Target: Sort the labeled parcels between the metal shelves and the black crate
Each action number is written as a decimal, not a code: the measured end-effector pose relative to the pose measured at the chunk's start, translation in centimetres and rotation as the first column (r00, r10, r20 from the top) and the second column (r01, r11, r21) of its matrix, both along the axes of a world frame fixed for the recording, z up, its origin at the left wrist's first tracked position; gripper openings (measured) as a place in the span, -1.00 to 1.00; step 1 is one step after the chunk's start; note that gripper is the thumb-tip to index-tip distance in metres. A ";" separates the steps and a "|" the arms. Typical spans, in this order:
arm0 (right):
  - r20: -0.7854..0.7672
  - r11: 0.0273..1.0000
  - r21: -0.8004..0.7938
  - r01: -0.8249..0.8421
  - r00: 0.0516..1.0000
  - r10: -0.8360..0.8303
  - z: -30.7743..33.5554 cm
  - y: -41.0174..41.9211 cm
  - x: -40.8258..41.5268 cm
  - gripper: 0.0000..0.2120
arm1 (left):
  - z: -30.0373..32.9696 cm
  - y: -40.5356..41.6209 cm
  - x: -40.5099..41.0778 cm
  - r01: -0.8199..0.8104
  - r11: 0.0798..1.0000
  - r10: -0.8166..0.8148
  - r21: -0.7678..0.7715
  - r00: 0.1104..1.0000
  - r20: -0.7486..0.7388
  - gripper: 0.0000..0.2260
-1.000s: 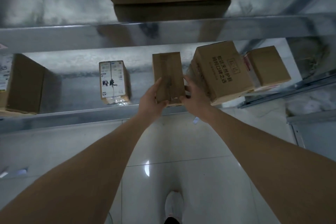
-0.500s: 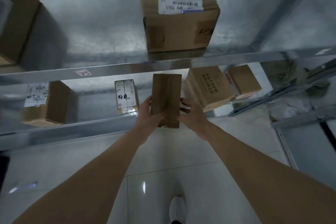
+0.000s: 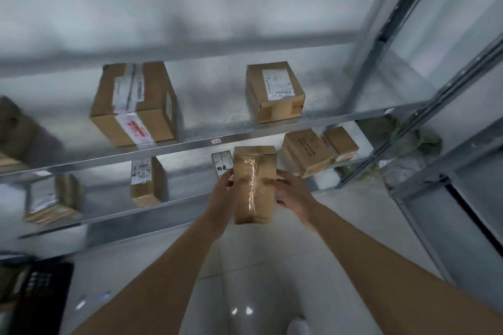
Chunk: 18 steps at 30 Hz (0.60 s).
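Centre frame, the left hand [image 3: 221, 193] and right hand [image 3: 292, 194] press a taped parcel [image 3: 254, 185] between curled fingers, upright and clear of the metal shelves [image 3: 190, 144], probably to find its label; the black crate [image 3: 40, 291] sits lower left.

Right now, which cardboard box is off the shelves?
The tall narrow taped box, held upright between the left hand and right hand in front of the lower shelf. Every other box sits on a shelf.
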State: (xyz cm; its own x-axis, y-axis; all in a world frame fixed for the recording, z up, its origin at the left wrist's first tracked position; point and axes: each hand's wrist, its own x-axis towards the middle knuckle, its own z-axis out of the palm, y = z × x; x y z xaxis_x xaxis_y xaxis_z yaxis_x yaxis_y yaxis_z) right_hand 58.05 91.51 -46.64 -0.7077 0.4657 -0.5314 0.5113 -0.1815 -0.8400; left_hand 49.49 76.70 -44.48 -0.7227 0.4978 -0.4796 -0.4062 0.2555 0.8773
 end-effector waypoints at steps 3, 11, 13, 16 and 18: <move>-0.025 0.999 0.002 0.051 0.998 -0.051 5.5 -3.2 1.9 -0.56 | 5.5 -2.4 2.2 -0.043 0.999 0.043 -0.009 0.999 -0.029 -0.96; -0.173 0.989 0.116 0.091 0.982 -0.070 17.5 -7.5 6.7 -0.41 | 14.6 -6.5 6.4 -0.141 0.990 0.139 0.014 0.948 -0.285 -0.66; -0.189 0.978 0.206 0.033 0.982 0.007 20.5 -7.9 8.2 -0.39 | 16.7 -7.7 7.5 -0.102 0.994 0.111 0.048 0.944 -0.311 -0.64; -0.221 0.947 0.312 -0.079 0.963 0.153 24.9 -8.8 11.0 -0.40 | 20.6 -10.1 9.8 -0.025 0.996 0.052 0.082 0.934 -0.353 -0.52; -0.241 0.939 0.325 -0.111 0.951 0.196 26.9 -9.7 12.7 -0.47 | 22.8 -11.5 11.6 -0.013 0.990 0.062 0.144 0.938 -0.342 -0.58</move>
